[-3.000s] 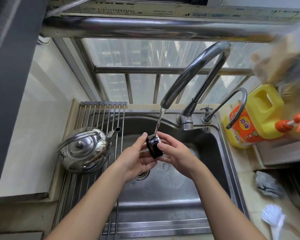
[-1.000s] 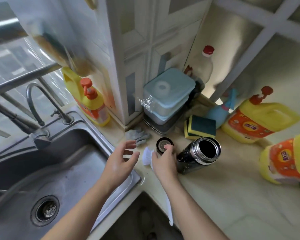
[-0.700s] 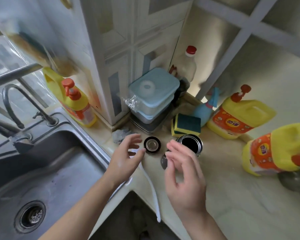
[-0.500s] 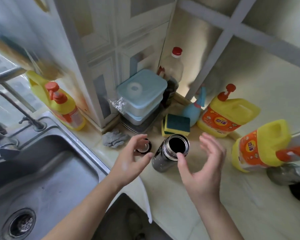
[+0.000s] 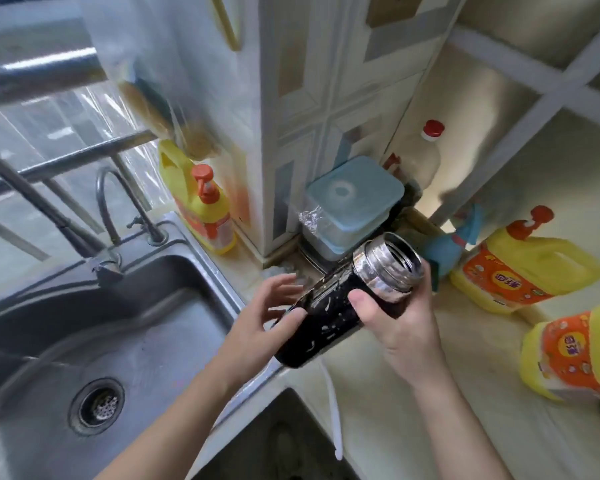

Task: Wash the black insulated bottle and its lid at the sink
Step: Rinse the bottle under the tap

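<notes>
Two bare hands on one black insulated bottle (image 5: 329,317), lifted off the table (image 5: 447,410) and tilted, steel mouth up and to the right, base down-left over the table edge by the sink (image 5: 125,327). Right hand (image 5: 404,320) has the grip clenched round the upper body just under the steel neck: thumb across the front, other fingers wrapped behind, one fingertip showing past the rim. Left hand (image 5: 264,317) is spread wide, not clenched; thumb lies against the lower black body, other fingers fan out behind the bottle, contact there cannot be told. Bottle mouth uncovered, inside dark. White flecks, wet or foamy, cannot tell which, on the black wall. Lid not visible in this view. Sink basin lies left of the hands, drain (image 5: 97,407) at lower left, two faucets (image 5: 125,206) behind it. Yellow pump bottle (image 5: 205,213) stands at the back corner of the sink. Blue-lidded containers (image 5: 350,206) stacked just behind the bottle mouth. Clear red-capped bottle (image 5: 420,157) behind those. Two yellow jugs on the table at right: one (image 5: 523,268) farther back, one (image 5: 568,351) nearer at the frame edge. White brush handle (image 5: 333,410) runs along the table edge below the bottle base. Both forearms bare.
</notes>
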